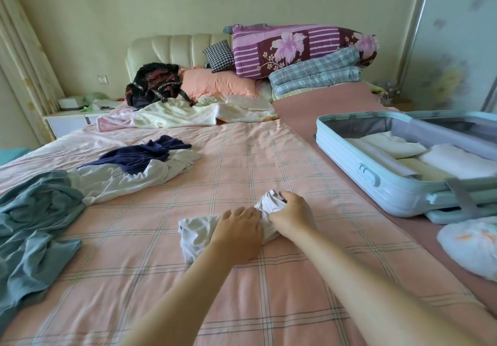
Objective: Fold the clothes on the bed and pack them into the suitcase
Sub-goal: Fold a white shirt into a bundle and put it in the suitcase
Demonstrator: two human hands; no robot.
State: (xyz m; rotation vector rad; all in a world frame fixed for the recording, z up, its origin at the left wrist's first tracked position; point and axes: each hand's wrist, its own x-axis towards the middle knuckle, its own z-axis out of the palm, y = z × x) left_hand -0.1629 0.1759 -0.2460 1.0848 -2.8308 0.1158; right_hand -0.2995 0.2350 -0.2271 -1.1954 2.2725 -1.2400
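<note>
Your right hand (291,216) clenches one end of the bunched white garment (196,235), and your left hand (239,227) presses flat on it, in the middle of the bed (242,157). To your right the suitcase (347,165) lies open with folded pale clothes (387,145) inside. A teal garment (35,227) and a navy top (139,155) lie crumpled on your left.

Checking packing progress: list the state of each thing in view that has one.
suitcase: open, flat on the bed.
packed clothes: folded, inside the suitcase.
small white garment: bunched, part-rolled on the bed.
left hand: presses on the small white garment.
right hand: grips its end, fingers curled.
navy garment: crumpled, unfolded, atop the white top.
white top: crumpled, unfolded.
blue-grey garment: crumpled, unfolded.
</note>
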